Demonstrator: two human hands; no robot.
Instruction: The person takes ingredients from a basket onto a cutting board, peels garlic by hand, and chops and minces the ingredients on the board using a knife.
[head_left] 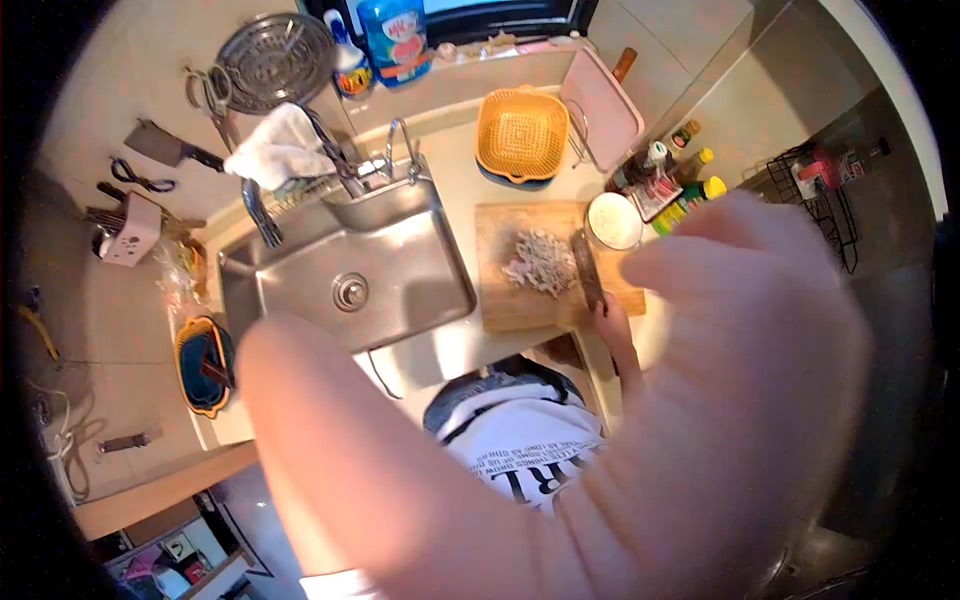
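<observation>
Looming left hand (725,260), blurred: can't tell if it's pinching anything. My right hand (612,325) grips the knife (588,270) beside chopped food (542,264) on the board (508,312); best keep that blade low.

1 wide view (head-worn) — facing steeply down over the counter (452,165).

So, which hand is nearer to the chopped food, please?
Right: the right hand grips the knife beside the chopped food; the left hand is up near the camera, well away.
</observation>
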